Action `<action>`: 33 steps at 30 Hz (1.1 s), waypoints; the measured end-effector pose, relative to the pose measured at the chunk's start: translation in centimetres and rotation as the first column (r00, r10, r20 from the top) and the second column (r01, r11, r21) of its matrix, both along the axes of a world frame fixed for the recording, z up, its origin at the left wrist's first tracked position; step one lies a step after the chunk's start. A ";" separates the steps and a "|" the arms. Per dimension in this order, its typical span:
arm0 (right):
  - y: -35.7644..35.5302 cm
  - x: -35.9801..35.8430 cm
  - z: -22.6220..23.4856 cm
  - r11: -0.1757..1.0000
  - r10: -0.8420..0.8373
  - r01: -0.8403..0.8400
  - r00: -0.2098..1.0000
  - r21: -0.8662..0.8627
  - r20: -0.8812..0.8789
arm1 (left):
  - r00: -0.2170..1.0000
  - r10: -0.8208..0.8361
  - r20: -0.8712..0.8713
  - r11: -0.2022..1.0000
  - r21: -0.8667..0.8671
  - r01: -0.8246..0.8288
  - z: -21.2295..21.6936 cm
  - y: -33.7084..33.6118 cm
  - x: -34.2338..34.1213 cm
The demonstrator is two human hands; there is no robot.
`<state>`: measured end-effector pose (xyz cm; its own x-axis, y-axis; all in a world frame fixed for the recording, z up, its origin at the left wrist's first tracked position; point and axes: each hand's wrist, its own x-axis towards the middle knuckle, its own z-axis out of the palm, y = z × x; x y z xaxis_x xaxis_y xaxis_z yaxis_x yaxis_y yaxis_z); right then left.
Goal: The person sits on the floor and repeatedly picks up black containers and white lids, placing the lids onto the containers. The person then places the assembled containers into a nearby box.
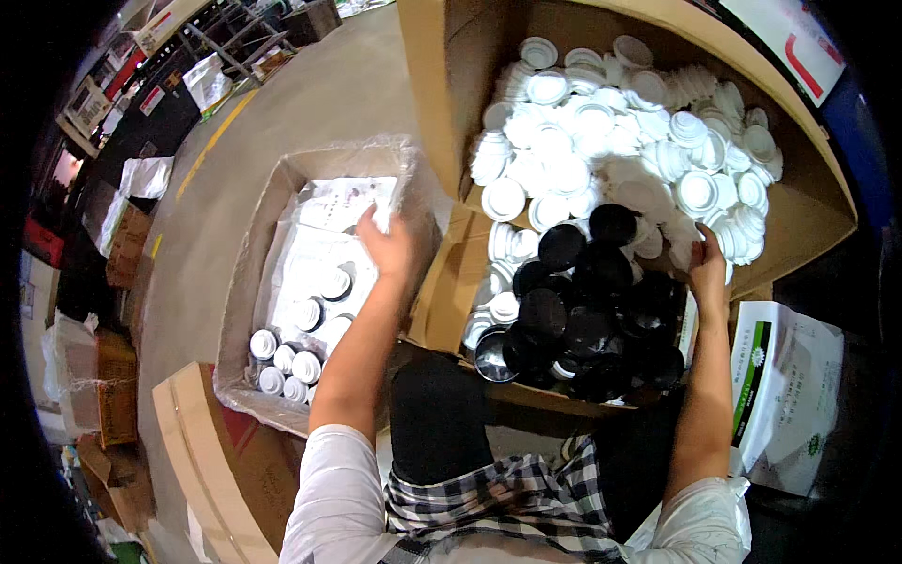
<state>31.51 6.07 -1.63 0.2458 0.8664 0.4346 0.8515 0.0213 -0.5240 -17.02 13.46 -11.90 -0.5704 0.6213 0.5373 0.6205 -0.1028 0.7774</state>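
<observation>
My left hand point(387, 249) is over the far right part of a plastic-lined box point(230, 352), fingers apart around no visible object. White round lids point(303, 367) and several dark-rimmed ones point(335, 284) lie on the pale liner sheet there. On the right, my right hand point(707, 268) is at the border between a heap of white plastic lids point(564, 132) and a pile of black round lids point(587, 324). Its fingers are curled in beside blurred white lids; what they hold is hidden. Both heaps are in a large open cardboard box point(808, 193).
A white printed bag point(794, 399) lies right of the large box. A folded cardboard piece point(211, 446) leans at the lower left. Beyond the yellow floor line point(211, 141), cartons point(127, 244) and bags line the left side.
</observation>
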 end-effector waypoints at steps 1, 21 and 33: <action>-0.5 -1.4 2.1 0.994 0.009 -0.014 0.999 -0.105 -0.054 | 0.971 -0.214 0.107 0.976 0.064 0.208 1.6 0.8 2.7; -7.0 -6.8 3.4 0.861 0.181 -0.473 -0.057 0.186 -0.982 | 0.729 -0.671 0.136 0.689 -0.249 0.681 4.6 -4.6 20.2; -9.6 -12.6 3.6 0.771 0.347 -0.634 0.338 0.061 -0.875 | -0.551 -0.216 0.806 0.330 0.591 0.736 11.1 -16.2 20.3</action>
